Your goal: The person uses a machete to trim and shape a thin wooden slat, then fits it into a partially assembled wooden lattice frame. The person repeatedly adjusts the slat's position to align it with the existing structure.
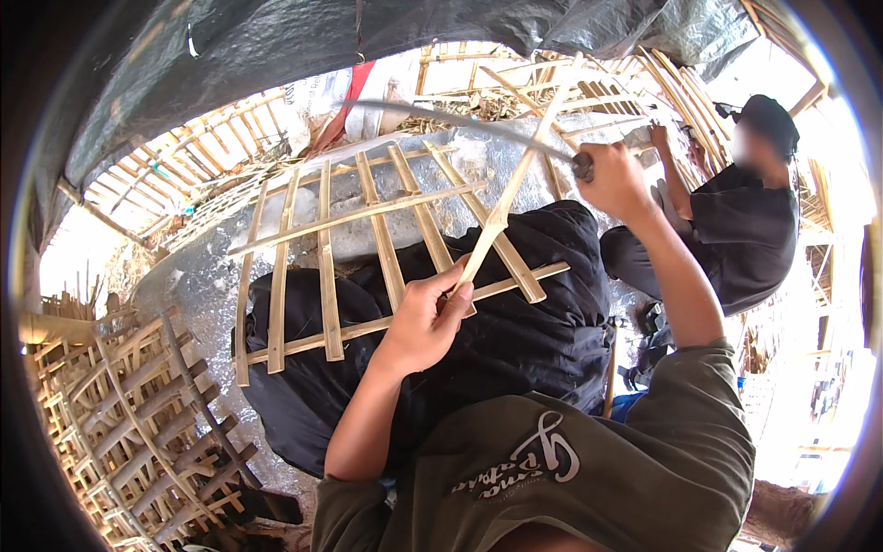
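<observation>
Toward the middle, my left hand (425, 322) is closed round the lower end of a pale bamboo strip (501, 212), which slants up and to the right. My right hand (614, 182), higher and farther right, grips the dark handle of a long, thin-bladed knife (460, 121). The blade points left and crosses the strip in this view; whether the two touch I cannot tell. A bamboo lattice frame (375, 225), made of several slats on crossbars, lies across my dark-covered legs (515, 331) beneath both hands. Part of the lattice is hidden behind my left hand and the strip.
At the right, another person (745, 212) in dark clothes sits with hands near bamboo strips (685, 101). Stacked bamboo lattices (129, 432) stand at the lower left. A dark tarp (276, 55) hangs overhead. Grey sheeting (202, 294) spreads around my legs.
</observation>
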The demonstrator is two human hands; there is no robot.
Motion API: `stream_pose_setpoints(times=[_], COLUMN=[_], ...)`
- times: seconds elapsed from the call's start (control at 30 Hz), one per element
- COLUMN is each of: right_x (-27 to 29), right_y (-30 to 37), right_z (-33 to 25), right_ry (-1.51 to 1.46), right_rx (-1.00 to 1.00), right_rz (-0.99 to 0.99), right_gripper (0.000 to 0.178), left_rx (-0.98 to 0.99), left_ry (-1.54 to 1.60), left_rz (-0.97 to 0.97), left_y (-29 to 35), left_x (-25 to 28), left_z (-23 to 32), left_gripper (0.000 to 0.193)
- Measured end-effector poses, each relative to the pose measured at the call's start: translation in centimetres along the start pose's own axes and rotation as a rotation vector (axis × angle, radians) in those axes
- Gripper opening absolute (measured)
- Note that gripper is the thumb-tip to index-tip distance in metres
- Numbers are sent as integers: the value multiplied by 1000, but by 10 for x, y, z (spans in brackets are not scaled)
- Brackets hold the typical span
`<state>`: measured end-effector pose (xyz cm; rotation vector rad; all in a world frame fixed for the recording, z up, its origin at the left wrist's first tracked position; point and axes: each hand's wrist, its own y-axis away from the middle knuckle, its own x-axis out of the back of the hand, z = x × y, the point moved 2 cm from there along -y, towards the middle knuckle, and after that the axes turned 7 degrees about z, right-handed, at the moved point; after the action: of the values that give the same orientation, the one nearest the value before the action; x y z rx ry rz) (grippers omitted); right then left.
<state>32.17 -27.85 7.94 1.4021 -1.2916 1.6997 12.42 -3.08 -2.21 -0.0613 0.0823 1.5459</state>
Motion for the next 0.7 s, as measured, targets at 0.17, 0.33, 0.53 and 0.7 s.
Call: stream_pose_setpoints(times=[0.17,0.33,0.53,0.7], right_x=[12,18,-2,-3], right_y=[28,27,-5,-38], right_z=[-60,-81,-53,-8], right_ry=[-72,10,35,211], right_rx=[102,153,56,-51], right_rz=[-133,-111,-70,-32], right_gripper=[14,17,19,27], left_rx=[154,102,111,136], left_ry=[272,295,293,257], left_rz=[-18,3,-12,-33], left_y=[2,2,5,9], left_x=[2,1,-1,-8], left_z=[9,11,11,12], left_gripper=[25,22,21,23])
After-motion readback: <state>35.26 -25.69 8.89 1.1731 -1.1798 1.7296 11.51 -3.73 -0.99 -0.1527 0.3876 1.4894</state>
